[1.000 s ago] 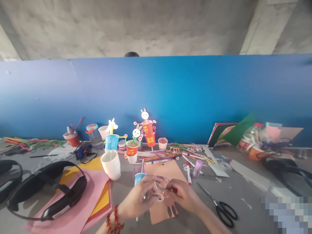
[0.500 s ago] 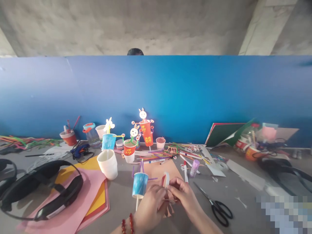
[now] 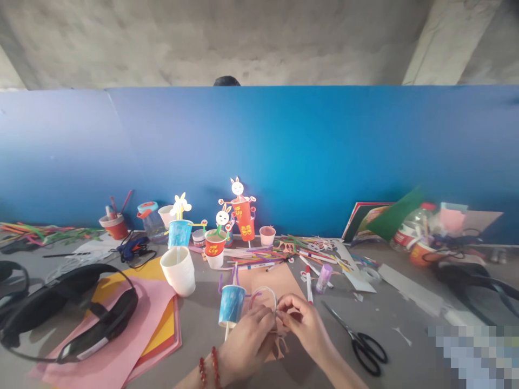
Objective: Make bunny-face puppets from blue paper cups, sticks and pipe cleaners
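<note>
Low in the middle, my left hand (image 3: 257, 329), with red bead bracelets at the wrist, is closed on a thin white ring that looks like a roll of tape (image 3: 268, 290). My right hand (image 3: 300, 319) pinches at the ring's right edge, fingertips close together; what lies between them is too small to make out. Beneath both hands is a sheet of peach paper (image 3: 286, 281) with cut-outs. Just left of my left hand a blue paper cup (image 3: 232, 305) stands on a white stick, with purple pipe cleaners at its top.
Scissors (image 3: 365, 346) lie to the right, a glue stick (image 3: 323, 279) and a red-capped marker (image 3: 308, 283) behind my right hand. On the left are stacked white cups (image 3: 178, 273), a headset (image 3: 93, 308) and coloured paper (image 3: 156, 302). Rabbit-faced cup figures (image 3: 243, 219) stand along the blue partition (image 3: 308, 151).
The tape roll has turned from nearly edge-on to more face-on and lies slightly further left. Both hands have shifted a little but stay together over the paper.
</note>
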Tool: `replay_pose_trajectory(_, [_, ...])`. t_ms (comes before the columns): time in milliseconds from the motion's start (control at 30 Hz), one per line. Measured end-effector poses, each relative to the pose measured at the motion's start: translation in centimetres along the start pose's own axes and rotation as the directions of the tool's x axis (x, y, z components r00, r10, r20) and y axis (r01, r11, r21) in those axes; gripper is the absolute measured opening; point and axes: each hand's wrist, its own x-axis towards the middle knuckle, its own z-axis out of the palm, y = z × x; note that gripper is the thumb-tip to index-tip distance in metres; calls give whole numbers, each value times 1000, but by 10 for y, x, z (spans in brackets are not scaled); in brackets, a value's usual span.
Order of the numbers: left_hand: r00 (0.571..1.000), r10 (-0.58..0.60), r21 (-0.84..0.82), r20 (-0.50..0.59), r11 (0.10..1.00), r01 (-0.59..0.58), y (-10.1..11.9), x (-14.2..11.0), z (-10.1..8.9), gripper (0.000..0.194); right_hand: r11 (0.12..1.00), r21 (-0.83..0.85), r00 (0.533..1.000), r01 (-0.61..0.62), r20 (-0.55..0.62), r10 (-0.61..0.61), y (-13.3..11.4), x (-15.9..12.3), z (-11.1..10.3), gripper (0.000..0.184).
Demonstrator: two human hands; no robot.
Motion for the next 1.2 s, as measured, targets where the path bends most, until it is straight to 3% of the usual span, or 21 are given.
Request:
replay_pose_trajectory(200, [1000, 25, -55, 3, 998, -25, 2, 3, -6, 13, 1000, 17, 1000, 0, -16, 1, 0, -3, 0, 35])
replay_pose_trajectory(367, [999, -49, -170, 17, 984, 51, 3, 0, -10, 14, 985, -150, 996, 89, 20, -87, 0, -1, -10, 33])
replay_pose_trajectory(533, [993, -116, -604, 24, 790, 107, -1, -6, -14, 25, 915, -306, 958, 264, 191, -213, -10, 0, -23, 26])
replay_pose_trajectory(633, [989, -145, -652, 1, 750, 111, -6, -8, -14, 36, 903, -311, 946, 296, 226, -232, -13, 0, -25, 25])
replay_pose_trajectory(833, [985, -167, -647, -42, 756, 101, -5, -5, -16, 35, 951, -227, 972, 210, 150, -179, -12, 2, -22, 20])
replay_pose_trajectory(933, [979, -173, -583, -107, 809, 80, -3, -3, -17, 32, 998, -49, 997, 38, 71, -35, -6, 3, -21, 29])
replay_pose_trajectory(1067, [955, -208, -357, -213, 926, 122, 0, -5, -12, 18, 923, 308, 970, -231, 3, 242, 3, 3, -15, 39])
replay_pose_trajectory(1167, [962, -139, -149, -235, 983, 106, 4, -6, -7, 4, 866, 411, 949, -285, -3, 315, 6, 2, -9, 40])
replay_pose_trajectory(1200, [970, -103, -78, -221, 993, 88, 5, -5, -6, 8, 861, 419, 948, -289, -2, 319, 6, 2, -8, 40])
